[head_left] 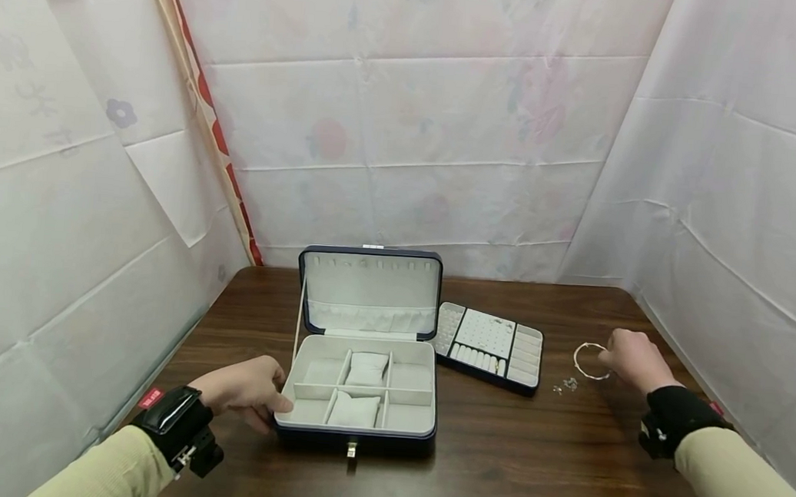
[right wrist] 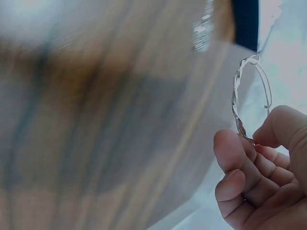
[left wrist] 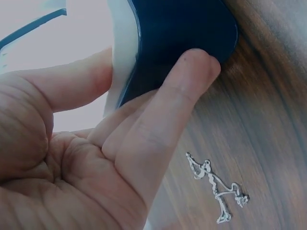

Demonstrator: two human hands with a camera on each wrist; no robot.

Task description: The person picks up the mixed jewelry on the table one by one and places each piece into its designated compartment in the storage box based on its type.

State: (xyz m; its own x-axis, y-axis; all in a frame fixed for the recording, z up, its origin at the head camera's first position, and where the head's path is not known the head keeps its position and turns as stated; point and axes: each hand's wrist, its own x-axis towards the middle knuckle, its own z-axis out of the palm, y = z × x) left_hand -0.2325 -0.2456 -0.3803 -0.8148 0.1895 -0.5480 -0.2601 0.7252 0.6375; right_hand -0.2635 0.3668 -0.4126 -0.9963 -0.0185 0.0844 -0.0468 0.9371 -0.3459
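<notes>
A silver twisted bangle point(right wrist: 236, 96) is pinched between the thumb and fingers of my right hand point(head_left: 636, 361), at the right side of the table. My left hand point(head_left: 249, 392) grips the left wall of the open jewelry box point(head_left: 391, 442), thumb over the pale rim and fingers along the dark outside. White dividers split the box into several compartments, and two white cushions point(head_left: 354, 409) sit in the middle ones. In the left wrist view a silver chain point(left wrist: 213, 184) lies on the wood beside that hand.
Right of the box a jewelry tray point(head_left: 485, 333) with ring rolls and small compartments rests at an angle. Small silver pieces point(head_left: 570, 384) lie on the brown table point(head_left: 494, 455) near the bangle. The raised lid point(head_left: 370, 289) leans back, and white sheets point(head_left: 406, 126) hang around the table.
</notes>
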